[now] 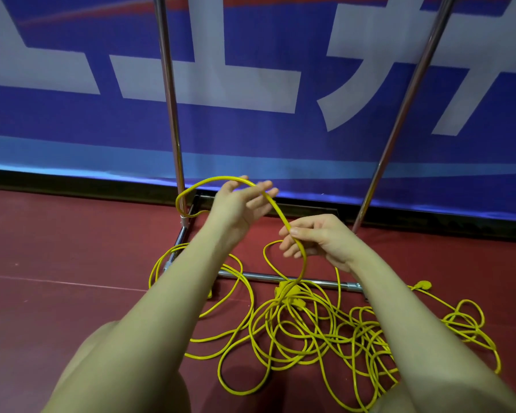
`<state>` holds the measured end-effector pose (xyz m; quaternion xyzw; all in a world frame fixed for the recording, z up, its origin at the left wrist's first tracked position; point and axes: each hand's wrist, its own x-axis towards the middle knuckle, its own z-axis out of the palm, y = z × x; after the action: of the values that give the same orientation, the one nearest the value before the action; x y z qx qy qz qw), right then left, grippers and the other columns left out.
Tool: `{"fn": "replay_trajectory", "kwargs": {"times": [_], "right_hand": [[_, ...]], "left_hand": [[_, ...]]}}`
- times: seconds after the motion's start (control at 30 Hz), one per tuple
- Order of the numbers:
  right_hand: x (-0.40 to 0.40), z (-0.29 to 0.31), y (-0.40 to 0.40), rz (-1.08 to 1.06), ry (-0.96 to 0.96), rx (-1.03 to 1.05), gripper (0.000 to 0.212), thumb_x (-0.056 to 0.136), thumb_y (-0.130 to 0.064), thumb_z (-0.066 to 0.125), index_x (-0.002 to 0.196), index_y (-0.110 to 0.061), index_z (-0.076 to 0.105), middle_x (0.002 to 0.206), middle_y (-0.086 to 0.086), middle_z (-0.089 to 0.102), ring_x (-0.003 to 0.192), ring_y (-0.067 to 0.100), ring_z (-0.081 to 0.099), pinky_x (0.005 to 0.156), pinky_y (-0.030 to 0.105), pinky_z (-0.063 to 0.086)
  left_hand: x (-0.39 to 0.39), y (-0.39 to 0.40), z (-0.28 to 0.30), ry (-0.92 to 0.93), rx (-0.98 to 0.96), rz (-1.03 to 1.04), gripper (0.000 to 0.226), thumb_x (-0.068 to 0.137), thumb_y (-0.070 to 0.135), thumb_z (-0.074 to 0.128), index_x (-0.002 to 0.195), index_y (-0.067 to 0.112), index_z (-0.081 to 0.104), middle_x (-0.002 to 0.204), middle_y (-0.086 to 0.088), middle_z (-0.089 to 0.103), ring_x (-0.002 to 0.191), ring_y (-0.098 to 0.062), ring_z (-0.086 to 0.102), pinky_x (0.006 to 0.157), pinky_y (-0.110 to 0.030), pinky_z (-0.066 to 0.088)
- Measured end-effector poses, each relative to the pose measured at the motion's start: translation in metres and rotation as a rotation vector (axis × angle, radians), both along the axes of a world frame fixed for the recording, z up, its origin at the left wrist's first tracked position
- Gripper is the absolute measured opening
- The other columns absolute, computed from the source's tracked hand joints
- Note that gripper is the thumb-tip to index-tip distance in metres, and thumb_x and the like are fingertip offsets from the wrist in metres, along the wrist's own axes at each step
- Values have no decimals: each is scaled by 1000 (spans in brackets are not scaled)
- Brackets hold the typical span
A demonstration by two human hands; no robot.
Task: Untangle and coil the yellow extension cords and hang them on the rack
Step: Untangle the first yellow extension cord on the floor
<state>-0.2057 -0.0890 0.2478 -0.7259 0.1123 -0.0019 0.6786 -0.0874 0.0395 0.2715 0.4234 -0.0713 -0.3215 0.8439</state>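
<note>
Seen from above, both forearms reaching forward over a red floor [57, 248]. Left hand [239, 204] raised, palm turned up, fingers straight and spread, with a yellow cord [283, 217] draped across them, not gripped. Right hand [316, 236] lower and just beside, thumb and curled fingers pinching the same cord where it drops from the left hand. From the left hand, cord arching out to the left in a loop [185, 192] round the near side of a chrome post [169, 93], then back behind the left wrist. Below the right hand, cord hanging in a curve down to a yellow plug block [289, 295] resting on the tangle [325, 332]. Tangle sprawled loose on the floor between and below the arms, many overlapping loops, uncoiled, crossing over the rack's low bar [268, 277]. Second plug [422, 284] lying off to the right, just past the right forearm. Rack's second post [408, 96] leaning up to the right, nothing hanging on either post in view. Behind, a blue banner [72, 120] with large pale characters, a black baseboard [72, 183] beneath it.
</note>
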Motion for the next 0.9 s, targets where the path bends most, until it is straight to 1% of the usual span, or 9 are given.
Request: {"fn": "replay_trajectory", "kwargs": {"times": [0.13, 0.23, 0.3, 0.37, 0.53, 0.63, 0.7, 0.8, 0.9], "right_hand": [[1, 1, 2, 19, -19, 44, 13, 90, -7, 53, 94, -4, 65, 76, 9, 73, 67, 19, 71, 62, 21, 55], [4, 3, 4, 50, -78, 135, 18, 85, -14, 59, 97, -3, 64, 79, 10, 72, 72, 20, 71, 67, 22, 55], [6, 3, 4, 62, -85, 165, 24, 82, -20, 54, 95, -3, 64, 79, 11, 72, 74, 22, 70, 74, 27, 55], [6, 3, 3, 71, -68, 145, 24, 82, -23, 52, 90, -4, 64, 77, 10, 72, 74, 25, 70, 78, 33, 54], [4, -1, 1, 111, 11, 174, 21, 85, -25, 53, 88, -6, 62, 74, 8, 70, 69, 22, 69, 76, 32, 54], [3, -1, 2, 110, 55, 111, 17, 92, -16, 50, 86, -4, 62, 69, 6, 69, 63, 18, 67, 68, 26, 53], [2, -1, 2, 78, 52, 27, 18, 93, -12, 48, 84, -5, 62, 65, 5, 68, 55, 14, 65, 59, 21, 48], [3, -2, 3, 15, 39, -31, 20, 95, -10, 48, 81, -6, 62, 60, 2, 67, 44, 10, 59, 45, 15, 40], [4, -1, 3, -52, 5, -3, 20, 95, -9, 48, 82, -6, 63, 58, 2, 65, 39, 10, 54, 41, 14, 35]], "left_hand": [[-10, -4, -1, -97, 1, -17, 44, 89, -16, 45, 121, 10, 30, 95, -20, 62, 71, -23, 70, 70, -37, 58], [-2, -5, 0, -76, -46, 5, 46, 89, -20, 40, 122, 10, 31, 99, -22, 60, 80, -31, 68, 68, -38, 59], [1, -5, 2, -69, -81, 23, 49, 89, -21, 39, 125, 11, 32, 101, -22, 61, 81, -32, 68, 69, -39, 59], [5, -4, 4, -55, -123, 72, 50, 89, -20, 38, 126, 13, 33, 102, -21, 61, 80, -31, 68, 69, -39, 59], [17, 0, 4, -8, -183, 194, 50, 90, -18, 40, 127, 15, 32, 102, -19, 61, 83, -31, 68, 74, -39, 58], [19, 1, 3, 46, -212, 257, 53, 91, -17, 42, 132, 14, 30, 104, -20, 61, 84, -31, 68, 75, -39, 58], [21, 1, 4, 89, -219, 235, 54, 91, -14, 46, 135, 12, 28, 108, -24, 60, 86, -31, 68, 75, -40, 58], [10, 0, 4, 28, -72, 61, 54, 89, -9, 53, 130, 16, 28, 108, -19, 62, 81, -28, 69, 72, -42, 58], [-7, -4, -1, -70, 45, -71, 65, 89, -11, 50, 137, 22, 21, 102, -14, 66, 71, -23, 71, 69, -40, 58]]}}
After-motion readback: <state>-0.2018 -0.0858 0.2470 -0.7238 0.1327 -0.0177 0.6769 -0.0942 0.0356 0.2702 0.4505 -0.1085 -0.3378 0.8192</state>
